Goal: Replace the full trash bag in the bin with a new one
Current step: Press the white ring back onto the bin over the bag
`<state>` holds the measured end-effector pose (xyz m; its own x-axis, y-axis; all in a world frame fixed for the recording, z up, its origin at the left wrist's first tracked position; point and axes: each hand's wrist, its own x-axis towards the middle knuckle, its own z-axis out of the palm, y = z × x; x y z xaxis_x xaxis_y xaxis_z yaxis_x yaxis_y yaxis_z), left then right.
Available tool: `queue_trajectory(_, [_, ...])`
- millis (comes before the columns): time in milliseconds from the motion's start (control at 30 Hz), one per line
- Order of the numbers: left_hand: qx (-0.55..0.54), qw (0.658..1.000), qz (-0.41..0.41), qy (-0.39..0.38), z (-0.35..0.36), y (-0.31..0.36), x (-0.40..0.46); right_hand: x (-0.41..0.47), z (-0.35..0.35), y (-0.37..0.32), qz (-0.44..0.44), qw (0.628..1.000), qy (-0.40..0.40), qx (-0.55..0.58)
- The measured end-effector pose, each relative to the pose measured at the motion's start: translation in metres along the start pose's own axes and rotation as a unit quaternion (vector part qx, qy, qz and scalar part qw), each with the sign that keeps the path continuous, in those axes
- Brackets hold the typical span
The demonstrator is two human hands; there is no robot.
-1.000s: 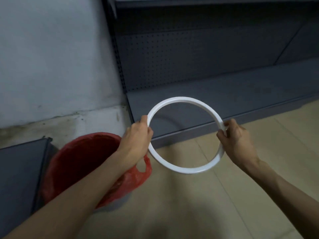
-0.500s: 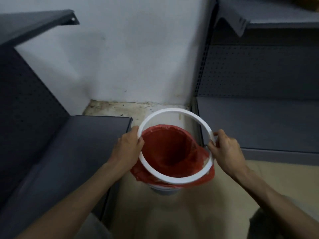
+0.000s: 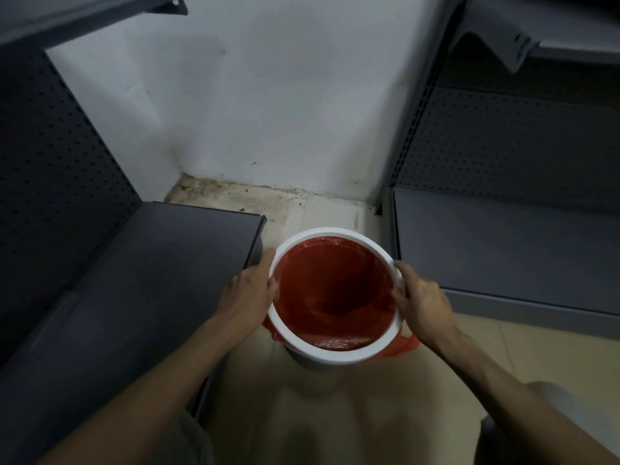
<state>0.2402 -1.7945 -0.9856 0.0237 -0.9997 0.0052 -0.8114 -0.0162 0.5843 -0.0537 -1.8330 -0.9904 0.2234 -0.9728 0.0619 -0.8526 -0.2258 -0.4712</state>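
Head view: the bin (image 3: 312,362) stands at six o'clock from the wall corner, lined with the red bag (image 3: 335,290). The white ring (image 3: 332,355) sits on its rim, left hand (image 3: 250,290) gripping at nine o'clock, right hand (image 3: 419,298) at three. Clamping step; next, press evenly down.

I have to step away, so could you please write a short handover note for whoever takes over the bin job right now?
Left hand: gripping the left side of the white ring.
Right hand: gripping the ring's right side.
Things: the ring sits around the top of the bin, over the red bag, which lines the inside. Bag edges stick out below the ring at front left and front right.
Done: new bag is in, ring placed on top.
Left: probably press the ring fully down and check it is seated; whether it has locked cannot be told. The old full bag is not in view.
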Motion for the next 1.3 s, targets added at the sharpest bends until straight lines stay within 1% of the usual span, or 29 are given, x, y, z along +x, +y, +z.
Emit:
queue_trajectory(100, [0.018,1.0,-0.004,-0.017,0.001,-0.002,0.002,0.001,0.001,-0.002,0.005,1.0,-0.027,-0.001])
queue_trajectory(400, [0.023,0.996,-0.035,-0.079,0.001,0.001,0.011,0.012,0.0,-0.005,0.03,0.998,-0.057,0.001])
queue_trajectory(600, [0.002,0.993,-0.036,-0.11,0.003,-0.004,0.016,0.015,0.003,-0.002,0.019,0.997,-0.071,0.005])
queue_trajectory(733, [-0.013,0.991,-0.048,-0.128,0.002,-0.008,0.023,0.016,0.006,0.0,0.027,0.997,-0.075,0.013])
queue_trajectory(900, [0.016,0.987,-0.063,-0.148,0.001,-0.007,0.028,0.021,0.002,-0.002,0.037,0.995,-0.09,0.011])
queue_trajectory(967, [0.1,0.983,-0.059,-0.142,-0.001,-0.006,0.026,0.017,-0.002,-0.005,0.038,0.994,-0.097,-0.034])
queue_trajectory(1000, [0.143,0.98,-0.052,-0.128,-0.002,-0.005,0.023,0.014,-0.004,-0.006,0.036,0.992,-0.095,-0.069])
queue_trajectory(1033, [0.161,0.98,-0.041,-0.109,-0.001,-0.004,0.017,0.01,-0.006,-0.006,0.032,0.991,-0.09,-0.099])
queue_trajectory(1133, [0.118,0.991,-0.002,-0.058,0.007,0.002,-0.01,-0.01,-0.004,-0.008,-0.008,0.989,-0.086,-0.124])
queue_trajectory(1233, [0.117,0.991,-0.012,-0.069,0.023,0.002,-0.039,-0.03,0.003,-0.006,-0.028,0.985,-0.114,-0.125])
queue_trajectory(1300, [0.111,0.991,-0.019,-0.066,0.033,-0.003,-0.049,-0.037,0.007,-0.003,-0.024,0.988,-0.123,-0.094])
